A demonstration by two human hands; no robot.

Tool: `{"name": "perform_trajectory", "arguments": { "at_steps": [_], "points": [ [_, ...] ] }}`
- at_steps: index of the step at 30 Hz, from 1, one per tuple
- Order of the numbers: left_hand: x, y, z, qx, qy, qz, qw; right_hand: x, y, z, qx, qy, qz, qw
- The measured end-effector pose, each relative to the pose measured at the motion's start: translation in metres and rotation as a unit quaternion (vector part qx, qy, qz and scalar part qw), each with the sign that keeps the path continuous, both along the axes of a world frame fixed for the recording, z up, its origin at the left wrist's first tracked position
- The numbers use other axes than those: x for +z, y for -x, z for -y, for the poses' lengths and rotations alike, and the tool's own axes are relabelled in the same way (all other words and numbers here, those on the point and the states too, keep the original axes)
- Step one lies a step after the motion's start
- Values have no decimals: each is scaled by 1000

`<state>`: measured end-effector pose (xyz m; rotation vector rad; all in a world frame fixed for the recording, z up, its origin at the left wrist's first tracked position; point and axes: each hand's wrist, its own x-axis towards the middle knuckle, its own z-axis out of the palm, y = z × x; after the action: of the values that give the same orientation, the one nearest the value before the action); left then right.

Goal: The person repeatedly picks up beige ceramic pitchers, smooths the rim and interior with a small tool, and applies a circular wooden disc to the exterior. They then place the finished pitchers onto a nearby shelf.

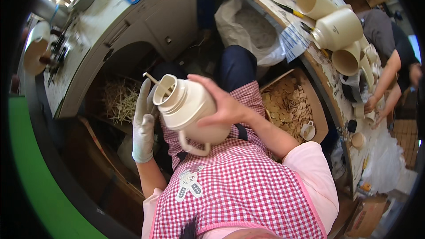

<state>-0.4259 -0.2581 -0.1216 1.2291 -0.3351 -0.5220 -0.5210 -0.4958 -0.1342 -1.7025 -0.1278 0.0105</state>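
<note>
Checked apron (pixel 239 186) fills the foreground; above it the bare right hand (pixel 221 106) grips a cream ceramic jug (pixel 190 110), tilted, mouth empty. Gloved left hand (pixel 144 124) pinches a stick (pixel 152 79) at its rim. Nearby, a cardboard box (pixel 316 106) holds tan discs (pixel 285 104).

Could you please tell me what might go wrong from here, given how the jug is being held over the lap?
1. The right hand alone seems to carry the tilted jug over the lap; a slip could drop it.
2. The gloved left hand works a thin tool at the rim, which might chip if pushed hard.
3. The handle hangs underneath, near the apron, and could knock or snag.
</note>
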Motion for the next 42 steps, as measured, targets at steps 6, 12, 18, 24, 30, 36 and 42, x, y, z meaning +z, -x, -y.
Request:
{"name": "perform_trajectory", "arguments": {
  "at_steps": [6,12,18,24,30,36,42],
  "points": [
    [11,8,60,-72,-134,14,988,8,1,121,-105,230,106,962],
    [17,9,41,8,-161,40,986,-3,-56,387,-254,698,137,655],
    [81,-26,-16,78,-203,451,866,3,-95,381,-281,558,32,780],
    [64,-36,-20,-17,-311,523,794,48,-64,147,-48,-153,-173,972],
    [46,-34,-5,-68,-292,545,783,64,-52,9,87,436,199,873],
    [34,-17,5,-57,-307,565,764,51,-44,-9,60,571,198,795],
    [1,12,24,-50,-352,600,716,13,-47,-23,124,485,-42,865]
  ]
}}
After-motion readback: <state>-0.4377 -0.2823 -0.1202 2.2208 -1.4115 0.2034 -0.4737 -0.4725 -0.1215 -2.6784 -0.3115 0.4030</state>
